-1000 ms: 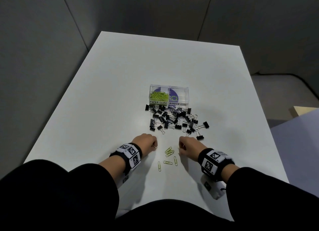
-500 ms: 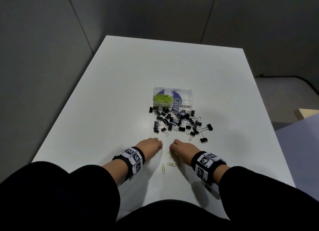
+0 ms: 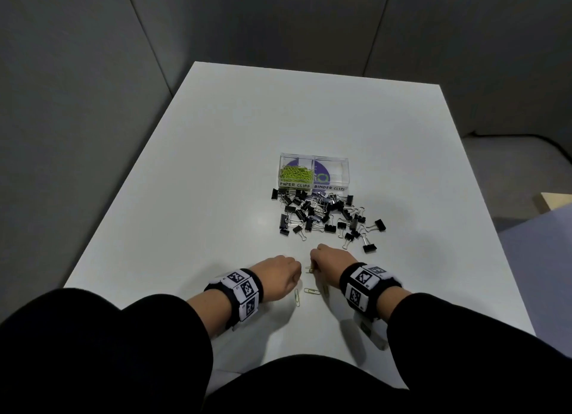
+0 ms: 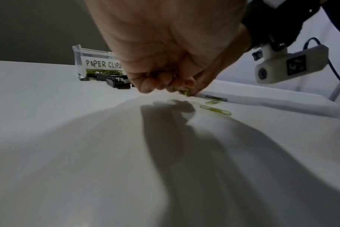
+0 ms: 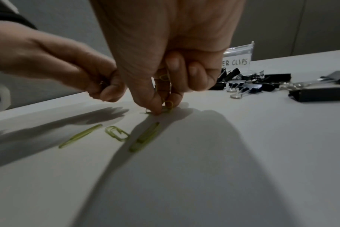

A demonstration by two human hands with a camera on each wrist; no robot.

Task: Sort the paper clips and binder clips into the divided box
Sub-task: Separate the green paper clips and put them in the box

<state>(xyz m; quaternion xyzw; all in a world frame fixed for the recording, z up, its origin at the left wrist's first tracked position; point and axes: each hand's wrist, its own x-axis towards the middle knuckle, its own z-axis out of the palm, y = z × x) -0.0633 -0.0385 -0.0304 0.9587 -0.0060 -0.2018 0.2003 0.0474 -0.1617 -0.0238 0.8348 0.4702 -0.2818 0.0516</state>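
I am pinching a thin yellow-green wire paper clip [image 5: 168, 106] against the white table [image 3: 216, 172] between my right hand's [image 3: 329, 263] thumb and forefinger, with more green clips tucked under its curled fingers. My left hand [image 3: 280, 276] is sitting just beside it at nine o'clock, fisted around a bunch of green clips [image 4: 187, 92]. Three loose green paper clips [image 3: 311, 290] are lying at six o'clock from my hands. At twelve o'clock the scattered black binder clips [image 3: 322, 215] are spreading up to the clear plastic divided box [image 3: 314, 160], whose left compartment, labelled PAPER CLIPS, is holding a heap of green clips [image 3: 296, 173].
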